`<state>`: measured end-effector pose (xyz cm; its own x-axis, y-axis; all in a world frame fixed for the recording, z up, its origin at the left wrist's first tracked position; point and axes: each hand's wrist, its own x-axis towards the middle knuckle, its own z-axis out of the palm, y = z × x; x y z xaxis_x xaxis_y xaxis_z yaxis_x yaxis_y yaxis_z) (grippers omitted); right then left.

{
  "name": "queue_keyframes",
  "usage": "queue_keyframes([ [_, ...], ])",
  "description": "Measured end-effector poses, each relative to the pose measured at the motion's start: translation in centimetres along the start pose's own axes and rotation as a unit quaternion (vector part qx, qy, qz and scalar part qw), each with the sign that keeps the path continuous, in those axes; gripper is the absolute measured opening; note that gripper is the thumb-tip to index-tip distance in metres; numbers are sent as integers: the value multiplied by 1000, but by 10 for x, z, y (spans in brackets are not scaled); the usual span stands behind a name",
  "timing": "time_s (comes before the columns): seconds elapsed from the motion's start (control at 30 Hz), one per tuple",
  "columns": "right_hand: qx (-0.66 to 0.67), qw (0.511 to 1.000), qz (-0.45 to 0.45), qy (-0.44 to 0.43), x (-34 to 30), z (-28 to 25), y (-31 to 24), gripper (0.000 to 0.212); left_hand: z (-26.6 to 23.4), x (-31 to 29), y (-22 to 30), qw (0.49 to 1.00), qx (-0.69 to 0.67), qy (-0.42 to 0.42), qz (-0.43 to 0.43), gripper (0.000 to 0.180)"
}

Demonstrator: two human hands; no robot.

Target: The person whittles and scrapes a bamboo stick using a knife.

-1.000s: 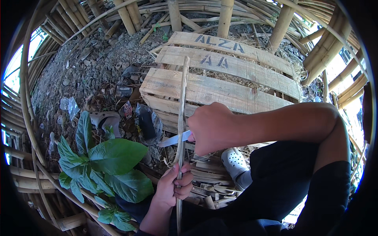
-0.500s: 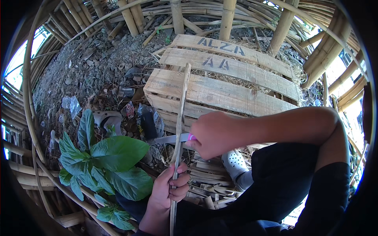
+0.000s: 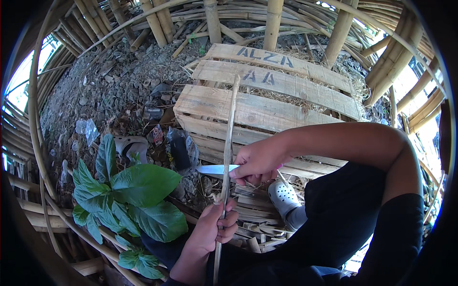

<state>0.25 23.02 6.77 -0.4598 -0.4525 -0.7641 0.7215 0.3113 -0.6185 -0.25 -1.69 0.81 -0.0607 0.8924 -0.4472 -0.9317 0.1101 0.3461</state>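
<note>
The work on the long wooden strip (image 3: pixel 230 121) looks partway along, judging by what shows. The strip rises in front of the slatted crate (image 3: pixel 281 112), its upper end overlapping the crate's slats from this view and its lower part running down toward the person. The left hand (image 3: pixel 214 226), below the crate's near side, has its fingers wrapped round that lower part. The right hand (image 3: pixel 260 162), overlapping the crate's near side, grips a knife (image 3: pixel 212 169), whose pale blade crosses the strip — whether the edge is biting into it I cannot tell.

What seems done is slight: a pale curl (image 3: pixel 215 196) sits beside the strip just above the left hand, below the crate, and looks like a peeled sliver not yet off. The strip appears whole from end to end; its surface is too small here to say how much is trimmed and how much is left.

Below the crate lie split pieces (image 3: pixel 253 214), perhaps offcuts — I cannot tell whether they come from this strip. A grey clog (image 3: pixel 282 195) is just below the crate, and a leafy plant (image 3: pixel 143 186) grows to its lower left.
</note>
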Motion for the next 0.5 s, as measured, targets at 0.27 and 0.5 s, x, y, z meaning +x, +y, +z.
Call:
queue_keyframes([
  [0.27,-218,962,-38,162,3,7,1,37,-2,1,3,1000,5,-4,-25,30],
  [0.5,-308,925,-14,221,-17,26,-18,30,-2,2,4,999,-3,-9,-34,33],
])
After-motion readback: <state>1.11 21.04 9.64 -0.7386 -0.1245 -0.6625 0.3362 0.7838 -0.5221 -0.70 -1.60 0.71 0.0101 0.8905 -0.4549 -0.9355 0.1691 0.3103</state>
